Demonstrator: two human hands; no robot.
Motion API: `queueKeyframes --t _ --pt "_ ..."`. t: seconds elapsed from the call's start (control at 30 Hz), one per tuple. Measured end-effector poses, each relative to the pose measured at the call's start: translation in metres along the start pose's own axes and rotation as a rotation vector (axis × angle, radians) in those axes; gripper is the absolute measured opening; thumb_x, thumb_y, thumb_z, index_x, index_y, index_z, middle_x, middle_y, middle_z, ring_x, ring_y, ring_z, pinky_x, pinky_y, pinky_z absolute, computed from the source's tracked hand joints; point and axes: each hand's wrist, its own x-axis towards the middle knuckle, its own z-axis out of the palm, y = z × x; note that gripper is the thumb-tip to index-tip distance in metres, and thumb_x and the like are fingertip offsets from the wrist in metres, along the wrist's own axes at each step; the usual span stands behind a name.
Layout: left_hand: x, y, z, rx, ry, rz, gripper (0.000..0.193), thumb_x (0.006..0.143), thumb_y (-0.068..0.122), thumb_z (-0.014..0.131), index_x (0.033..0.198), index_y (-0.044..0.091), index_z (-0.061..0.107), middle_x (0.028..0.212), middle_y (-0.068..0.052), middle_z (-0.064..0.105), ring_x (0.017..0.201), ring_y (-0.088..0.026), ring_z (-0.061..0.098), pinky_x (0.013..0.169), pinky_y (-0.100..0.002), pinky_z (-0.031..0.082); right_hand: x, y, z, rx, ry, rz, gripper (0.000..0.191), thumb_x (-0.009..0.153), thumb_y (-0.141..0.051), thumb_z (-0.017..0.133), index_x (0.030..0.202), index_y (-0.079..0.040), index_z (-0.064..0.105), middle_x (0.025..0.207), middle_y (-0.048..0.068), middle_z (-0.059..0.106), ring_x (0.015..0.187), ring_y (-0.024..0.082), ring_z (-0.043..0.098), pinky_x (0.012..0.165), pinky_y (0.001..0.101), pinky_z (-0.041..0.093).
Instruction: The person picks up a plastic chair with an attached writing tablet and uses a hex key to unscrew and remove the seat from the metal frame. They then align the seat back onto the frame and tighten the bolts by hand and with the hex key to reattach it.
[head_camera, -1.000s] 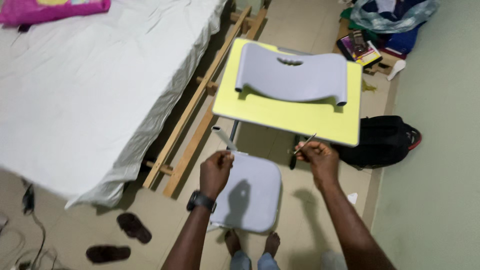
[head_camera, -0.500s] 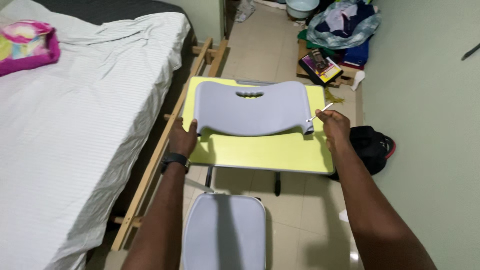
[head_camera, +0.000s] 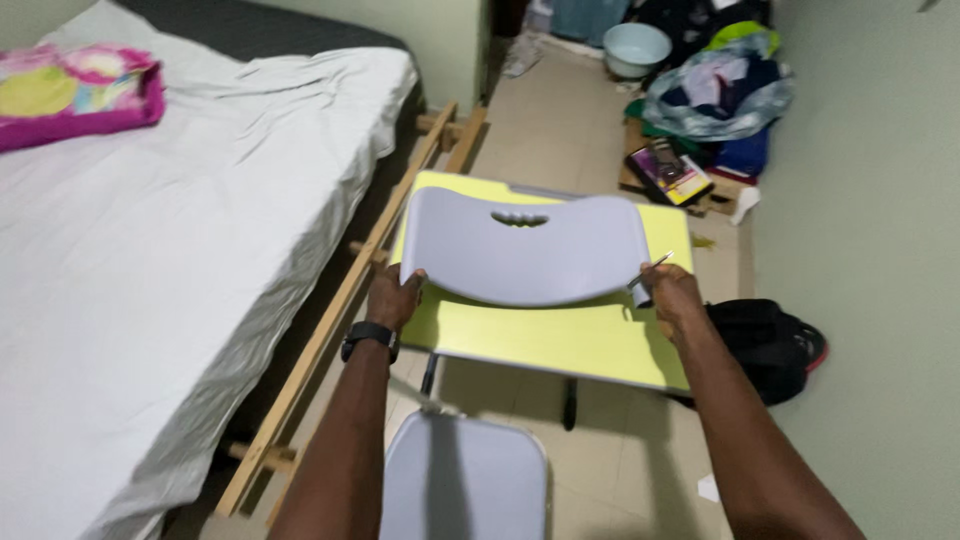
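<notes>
A curved grey plastic chair back (head_camera: 525, 250) with a hand slot lies on a small yellow-green table (head_camera: 545, 340). My left hand (head_camera: 393, 297) grips its left lower corner; a black watch sits on that wrist. My right hand (head_camera: 668, 292) holds the right lower corner and also a thin metal tool (head_camera: 651, 270) that sticks up between the fingers. Below, close to me, is a grey chair seat (head_camera: 465, 480) on its frame.
A bed with a white sheet (head_camera: 150, 250) fills the left, a pink pillow (head_camera: 70, 95) on it, wooden slats (head_camera: 330, 320) along its side. A black bag (head_camera: 765, 340) lies right of the table. Clothes, a box and a basin (head_camera: 638, 45) are piled at the back right.
My view has risen and moved closer. Both hands went from the table's near edge to the chair back's two lower corners and now grip it.
</notes>
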Motion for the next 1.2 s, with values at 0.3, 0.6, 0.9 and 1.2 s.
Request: queueKeyframes --t 0.3,0.6,0.9,1.2 --pt "-0.092 -0.089 -0.246 -0.456 0.288 -0.057 0.043 0.098 0.028 0.068 0.133 0.003 0.068 0.097 -0.008 0.068 0.08 -0.014 0.06 0.069 -0.035 0.054 -0.069 -0.069 0.258 0.033 -0.274 -0.095 0.017 0.1 -0.02 0.07 0.089 -0.007 0.066 0.086 0.004 0.064 0.078 0.013 0.057 0.071 0.0305 0.048" --pt "-0.117 -0.325 -0.504 -0.64 0.592 -0.223 0.042 0.1 0.024 0.067 0.136 0.003 0.065 0.105 -0.009 0.067 0.091 -0.019 0.066 0.081 -0.036 0.061 -0.164 0.038 0.642 -0.026 -0.576 -0.093 0.023 0.102 -0.02 0.068 0.087 -0.009 0.056 0.083 0.003 0.061 0.076 0.013 0.057 0.063 0.0322 0.05" --pt "-0.098 -0.523 -0.59 -0.807 0.678 -0.312 0.057 0.095 0.029 0.068 0.147 0.011 0.055 0.113 -0.004 0.069 0.093 -0.018 0.069 0.079 -0.035 0.06 -0.217 0.193 0.875 -0.059 -0.706 0.084 0.013 0.096 -0.012 0.069 0.085 -0.01 0.064 0.094 0.009 0.067 0.087 0.017 0.063 0.074 0.0334 0.051" --pt "-0.095 -0.605 -0.593 -0.701 0.651 -0.551 0.052 0.097 0.029 0.064 0.146 0.016 0.056 0.115 0.001 0.07 0.093 -0.013 0.069 0.078 -0.032 0.057 -0.234 0.266 0.919 -0.29 -0.695 0.133 0.022 0.1 -0.018 0.07 0.087 -0.008 0.056 0.109 0.006 0.066 0.099 0.015 0.058 0.086 0.0319 0.047"
